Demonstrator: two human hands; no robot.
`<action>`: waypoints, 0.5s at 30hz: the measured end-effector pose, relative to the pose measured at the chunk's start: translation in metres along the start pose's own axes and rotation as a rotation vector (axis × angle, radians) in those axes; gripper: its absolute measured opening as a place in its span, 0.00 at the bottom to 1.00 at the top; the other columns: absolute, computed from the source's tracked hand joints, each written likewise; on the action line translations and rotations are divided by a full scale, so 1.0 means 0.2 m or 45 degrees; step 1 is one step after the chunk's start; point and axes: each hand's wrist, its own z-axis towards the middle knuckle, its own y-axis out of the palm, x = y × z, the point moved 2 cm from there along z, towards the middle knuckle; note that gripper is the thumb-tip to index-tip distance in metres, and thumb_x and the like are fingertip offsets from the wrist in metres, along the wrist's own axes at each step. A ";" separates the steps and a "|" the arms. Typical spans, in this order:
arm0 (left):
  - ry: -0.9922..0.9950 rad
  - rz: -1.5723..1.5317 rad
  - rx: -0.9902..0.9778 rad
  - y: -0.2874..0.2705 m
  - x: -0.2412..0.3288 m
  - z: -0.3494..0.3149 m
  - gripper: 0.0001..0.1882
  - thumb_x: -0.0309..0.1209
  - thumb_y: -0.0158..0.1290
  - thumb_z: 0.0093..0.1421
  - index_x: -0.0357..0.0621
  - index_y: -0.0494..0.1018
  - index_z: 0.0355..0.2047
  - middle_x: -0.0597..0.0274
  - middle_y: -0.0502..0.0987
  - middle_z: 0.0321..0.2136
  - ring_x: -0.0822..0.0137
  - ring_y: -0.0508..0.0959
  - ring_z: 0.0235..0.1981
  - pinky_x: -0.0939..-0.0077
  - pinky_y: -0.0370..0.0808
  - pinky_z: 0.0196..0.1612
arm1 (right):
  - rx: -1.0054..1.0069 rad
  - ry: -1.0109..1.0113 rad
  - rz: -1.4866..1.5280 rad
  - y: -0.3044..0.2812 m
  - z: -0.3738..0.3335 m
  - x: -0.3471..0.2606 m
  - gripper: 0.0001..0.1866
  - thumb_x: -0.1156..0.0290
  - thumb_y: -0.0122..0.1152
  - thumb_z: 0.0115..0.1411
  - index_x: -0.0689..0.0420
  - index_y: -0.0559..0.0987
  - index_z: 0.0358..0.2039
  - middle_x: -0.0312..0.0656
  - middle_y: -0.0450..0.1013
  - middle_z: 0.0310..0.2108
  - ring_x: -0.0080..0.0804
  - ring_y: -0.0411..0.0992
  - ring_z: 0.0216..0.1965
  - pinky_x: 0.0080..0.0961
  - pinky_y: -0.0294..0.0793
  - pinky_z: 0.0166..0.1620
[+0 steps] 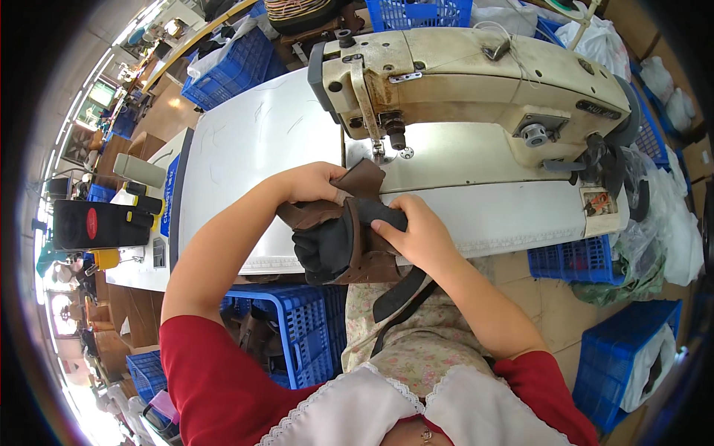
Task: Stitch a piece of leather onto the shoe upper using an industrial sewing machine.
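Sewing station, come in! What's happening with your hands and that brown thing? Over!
Left hand gripping brown-black piece. Right hand pinching its black strip. Brown flap close to sewing machine, contact unclear. Black strap below.

You wear red short sleeves (212, 364) and a broad white collar (346, 407).
Scalloped lace (396, 384) edges it, a small pendant (426, 435) hangs between its halves, and pale floral cloth (424, 364) shows below; your left hand (312, 182) and right hand (418, 232) are bare.

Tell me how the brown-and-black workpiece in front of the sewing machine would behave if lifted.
The workpiece would probably sag: its black fabric bunches in soft folds. Its brown panels look somewhat stiffer, seeming to hold a curve.
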 end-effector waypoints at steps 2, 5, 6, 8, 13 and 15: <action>0.043 0.174 -0.023 -0.01 0.00 0.00 0.18 0.32 0.61 0.55 0.40 0.75 0.45 0.65 0.80 0.36 0.73 0.76 0.38 0.74 0.73 0.43 | 0.023 -0.056 -0.031 0.00 -0.01 -0.03 0.18 0.61 0.65 0.56 0.60 0.74 0.40 0.50 0.74 0.34 0.51 0.74 0.39 0.40 0.72 0.42; 0.012 0.659 -0.072 -0.02 0.19 -0.03 0.19 0.34 0.60 0.56 0.39 0.74 0.46 0.62 0.79 0.38 0.72 0.76 0.40 0.72 0.72 0.46 | -0.157 0.168 0.082 -0.02 0.00 -0.06 0.17 0.63 0.66 0.55 0.60 0.73 0.39 0.50 0.75 0.35 0.51 0.75 0.38 0.41 0.73 0.41; 0.010 0.660 -0.073 -0.03 0.23 -0.03 0.19 0.34 0.60 0.56 0.39 0.74 0.46 0.62 0.79 0.38 0.72 0.76 0.40 0.72 0.72 0.46 | -0.107 0.046 -0.004 -0.01 0.00 -0.07 0.17 0.63 0.65 0.56 0.60 0.73 0.40 0.50 0.75 0.35 0.52 0.75 0.37 0.41 0.73 0.41; -0.073 0.723 -0.174 -0.03 0.26 -0.02 0.24 0.38 0.61 0.53 0.40 0.74 0.48 0.54 0.80 0.39 0.63 0.77 0.43 0.67 0.71 0.48 | -0.059 -0.073 -0.088 -0.01 0.01 -0.07 0.17 0.64 0.65 0.56 0.60 0.72 0.40 0.50 0.75 0.35 0.52 0.75 0.37 0.42 0.74 0.41; -0.159 0.437 0.227 0.03 0.17 0.03 0.29 0.53 0.55 0.60 0.35 0.77 0.43 0.48 0.80 0.36 0.58 0.79 0.39 0.65 0.72 0.45 | -0.086 -0.044 -0.135 0.00 0.02 -0.07 0.16 0.66 0.65 0.55 0.58 0.73 0.41 0.51 0.75 0.34 0.53 0.74 0.36 0.45 0.73 0.40; -0.114 0.479 0.353 0.08 0.12 0.09 0.30 0.55 0.54 0.60 0.35 0.78 0.38 0.47 0.80 0.33 0.55 0.79 0.36 0.63 0.73 0.43 | -0.062 -0.037 -0.119 -0.01 0.00 -0.07 0.15 0.66 0.66 0.54 0.58 0.74 0.39 0.51 0.75 0.34 0.53 0.74 0.37 0.45 0.73 0.40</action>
